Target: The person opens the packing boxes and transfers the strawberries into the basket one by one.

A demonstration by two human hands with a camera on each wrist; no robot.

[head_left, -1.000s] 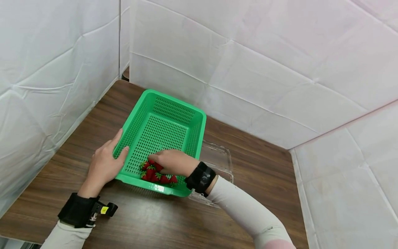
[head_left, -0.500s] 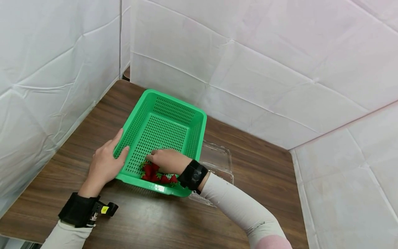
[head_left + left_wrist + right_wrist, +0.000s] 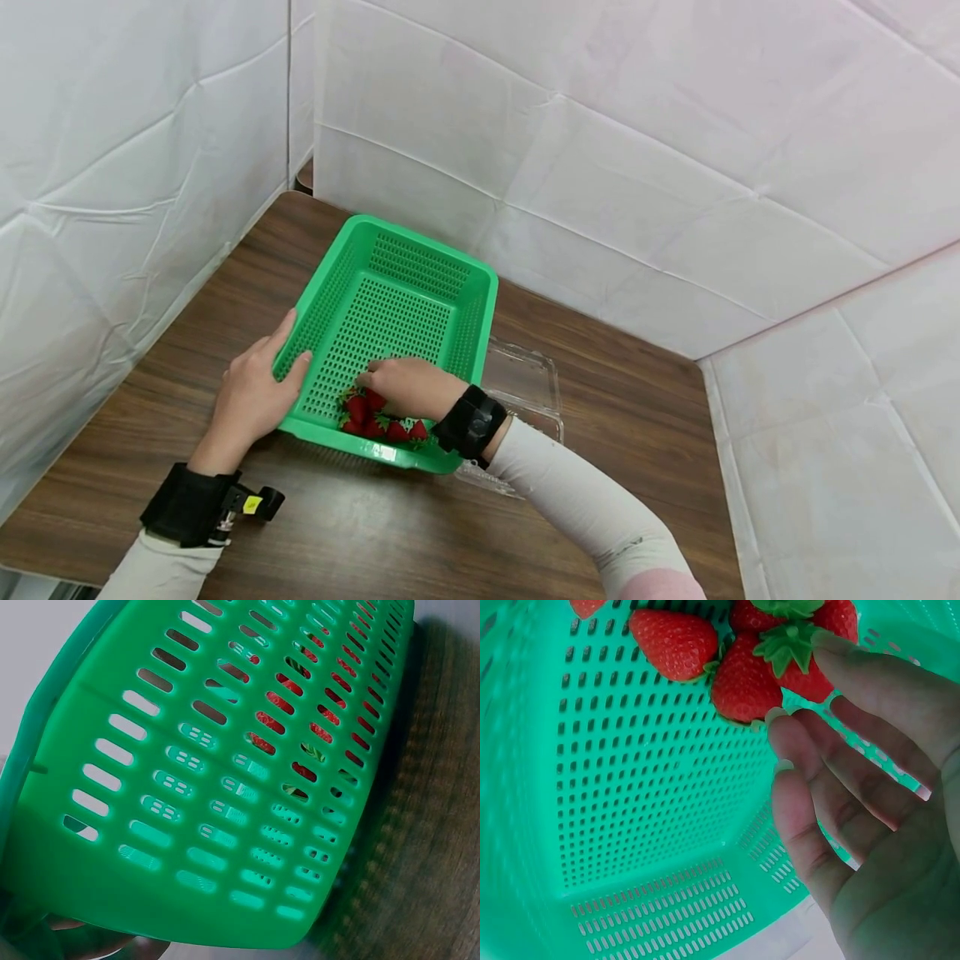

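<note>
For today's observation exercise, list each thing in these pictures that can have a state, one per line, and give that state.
Green basket: tipped up on the table, near edge low.
Strawberries: whole, heaped in the basket's low corner.
Clear plastic box: lying flat beside the basket, looks empty.
Left hand: holds the basket's left wall.
Right hand: inside the basket, fingertips touching a strawberry.

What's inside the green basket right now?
A cluster of strawberries lies in the near corner of the green basket, with the right hand reaching in at them. The hand covers part of the pile, so a count isn't possible.
</note>
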